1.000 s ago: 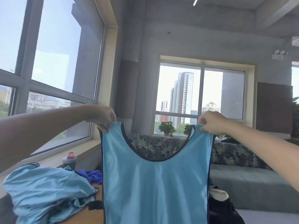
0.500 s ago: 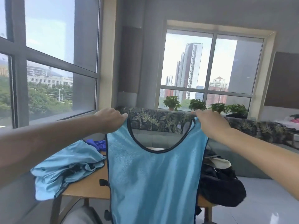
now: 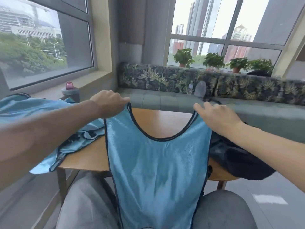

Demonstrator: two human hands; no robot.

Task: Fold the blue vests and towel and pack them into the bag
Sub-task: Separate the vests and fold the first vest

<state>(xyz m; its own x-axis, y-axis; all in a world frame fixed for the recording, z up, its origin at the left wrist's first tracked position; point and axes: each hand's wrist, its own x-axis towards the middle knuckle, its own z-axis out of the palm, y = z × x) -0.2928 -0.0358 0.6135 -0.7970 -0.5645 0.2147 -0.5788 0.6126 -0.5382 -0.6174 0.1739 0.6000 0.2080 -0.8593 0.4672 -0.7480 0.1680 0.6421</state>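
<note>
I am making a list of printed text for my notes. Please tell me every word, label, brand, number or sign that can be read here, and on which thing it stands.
None can be read.
Blue vest held by left hand and right hand: plain, no print visible.
Clear bottle on the sofa: has a label, too small and blurred to read.
Black bag: no text visible.

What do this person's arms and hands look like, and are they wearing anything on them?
Both forearms are bare, with no sleeve in view. The left hand and right hand wear no gloves, and no watch, ring or bracelet shows on them or on the wrists. Below, the lap shows grey trousers.
</note>
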